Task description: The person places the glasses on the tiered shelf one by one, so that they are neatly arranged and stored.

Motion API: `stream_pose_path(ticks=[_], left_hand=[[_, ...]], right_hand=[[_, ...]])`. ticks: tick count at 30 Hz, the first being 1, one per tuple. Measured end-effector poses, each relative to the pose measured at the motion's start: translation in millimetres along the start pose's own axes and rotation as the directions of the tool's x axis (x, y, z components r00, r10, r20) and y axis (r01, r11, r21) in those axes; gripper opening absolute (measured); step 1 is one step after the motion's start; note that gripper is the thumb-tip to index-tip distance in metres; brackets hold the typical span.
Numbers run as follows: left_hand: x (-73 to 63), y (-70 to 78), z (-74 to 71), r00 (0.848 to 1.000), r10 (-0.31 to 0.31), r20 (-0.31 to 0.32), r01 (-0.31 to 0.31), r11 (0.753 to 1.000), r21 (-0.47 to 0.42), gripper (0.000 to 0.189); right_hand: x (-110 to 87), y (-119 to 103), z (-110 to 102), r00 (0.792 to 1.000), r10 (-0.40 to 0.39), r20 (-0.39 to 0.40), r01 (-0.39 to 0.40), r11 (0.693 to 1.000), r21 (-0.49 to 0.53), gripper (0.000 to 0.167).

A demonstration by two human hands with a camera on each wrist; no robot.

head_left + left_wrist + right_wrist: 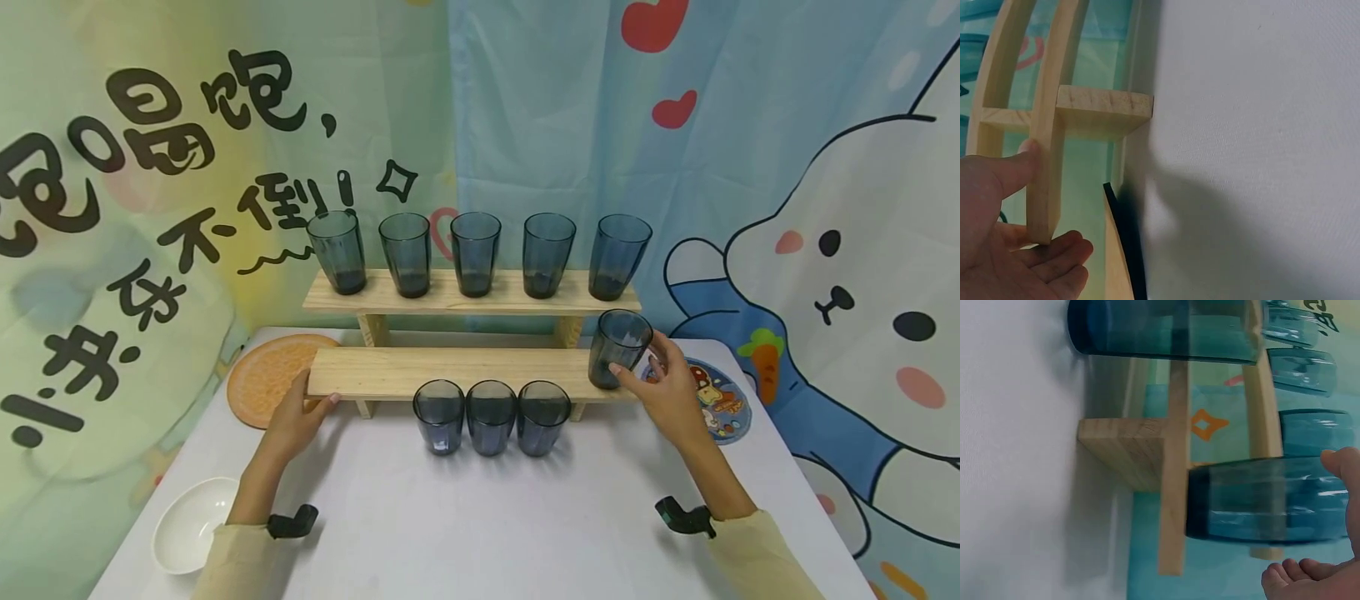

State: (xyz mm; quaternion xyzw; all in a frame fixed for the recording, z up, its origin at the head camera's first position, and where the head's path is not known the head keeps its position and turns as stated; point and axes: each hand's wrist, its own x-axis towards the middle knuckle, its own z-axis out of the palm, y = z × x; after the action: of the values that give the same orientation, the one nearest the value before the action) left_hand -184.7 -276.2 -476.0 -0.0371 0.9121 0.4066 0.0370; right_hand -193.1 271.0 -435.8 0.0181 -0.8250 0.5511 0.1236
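A tinted blue-grey, clear, tapered drinking glass stands on the right end of the lower board of a two-tier rack in pale wood. The right hand is at it, thumb against its side and the other fingers bent beside it; the right wrist view shows a gap between those fingertips and the glass, so I cannot tell whether the hands' right one grasps it or has let go. The left hand grips the lower board's left end, thumb on its front edge.

Above and behind, five matching glasses line the upper board. Three more glasses stand close together on the white-covered table, just before the lower board, hiding part of its front edge.

A round, orange-brown mat lies behind the left hand, partly covered by the rack. A white, round bowl sits beside the cream left sleeve, which hides part of its rim. The right hand partly blocks a round, blue, cartoon-printed mat. A pastel printed curtain hangs behind everything.
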Motion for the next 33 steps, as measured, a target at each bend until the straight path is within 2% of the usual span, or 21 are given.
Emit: stream_pose_path(ticks=[5,8,11,16,22,26,33], left_hand=[[-0.9,0.6,-0.1,1.000,-0.008,0.006,0.008,1.000,0.007,0.086],[-0.5,0.4,-0.2,1.000,-0.007,0.008,0.007,1.000,0.008,0.087],[-0.2,0.2,-0.7,1.000,-0.006,0.011,0.006,1.000,0.007,0.086],[-1.6,-0.4,-2.0,1.000,-0.008,0.009,0.008,1.000,0.007,0.086],[-3.3,-1.7,-3.2,1.000,-0.021,0.005,0.021,1.000,0.013,0.086],[-1.6,-2.0,-2.8,1.000,-0.011,0.003,0.011,1.000,0.016,0.086],[0.2,-1.5,-0.7,1.000,-0.004,0.010,0.004,1.000,0.013,0.086]], right_hand=[[-14.8,-3.3,-13.0,0.997,0.028,-0.066,-0.031,0.998,-0.045,0.078],[-25.3,-2.4,-16.6,0.998,0.021,-0.063,-0.024,0.999,-0.048,0.066],[-38.6,-1.9,-13.7,1.000,0.003,-0.028,-0.004,1.000,-0.026,0.058],[-58.1,3.7,11.7,0.996,-0.009,0.088,0.008,1.000,0.008,0.059],[-71.7,17.9,53.9,0.969,0.032,0.245,-0.026,0.999,-0.029,0.072],[-71.9,21.0,71.7,0.964,0.035,0.263,-0.032,0.999,-0.015,0.076],[-70.2,19.6,87.0,0.965,0.039,0.259,-0.041,0.999,0.004,0.082]])
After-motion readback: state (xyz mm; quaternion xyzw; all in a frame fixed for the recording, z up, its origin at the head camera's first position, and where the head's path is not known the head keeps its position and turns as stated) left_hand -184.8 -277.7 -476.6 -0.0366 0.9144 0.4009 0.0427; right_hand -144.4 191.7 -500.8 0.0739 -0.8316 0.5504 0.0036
